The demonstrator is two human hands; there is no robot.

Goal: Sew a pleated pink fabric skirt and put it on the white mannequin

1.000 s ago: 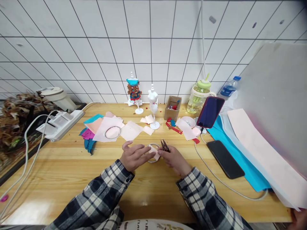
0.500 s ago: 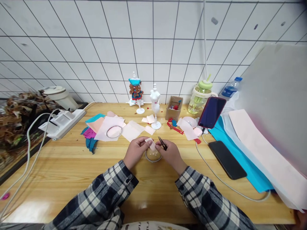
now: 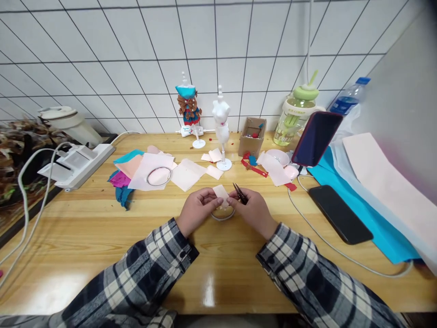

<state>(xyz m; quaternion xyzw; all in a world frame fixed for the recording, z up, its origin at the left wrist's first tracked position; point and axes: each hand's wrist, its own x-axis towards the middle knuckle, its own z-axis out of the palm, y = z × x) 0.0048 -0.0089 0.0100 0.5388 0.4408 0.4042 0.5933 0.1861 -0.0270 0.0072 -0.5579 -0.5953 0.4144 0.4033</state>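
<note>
Between the fingertips of both hands is a small pale pink piece of paper (image 3: 221, 193), thin and roughly rectangular. My left hand (image 3: 198, 207) pinches its left side between thumb and fingers. My right hand (image 3: 254, 208) pinches its right lower edge and also keeps dark pointed tweezers (image 3: 241, 195) tucked in the palm, tips pointing up and away. Below the paper a thin ring (image 3: 222, 219) lies on the table, partly hidden by the hands. Small white bits show near it, too small to name.
A bare white mini mannequin (image 3: 221, 123) and a dressed one (image 3: 188, 107) stand by the wall. Pale pink sheets (image 3: 187, 174) lie left of centre, with a second ring (image 3: 159, 176). On the right are a small cardboard box (image 3: 251, 139), a propped phone (image 3: 317, 139) and a flat phone (image 3: 340, 213).
The paper is now more upright, standing higher above the fingers. My hands stay close together over the ring, and the whole view has shifted a little.
</note>
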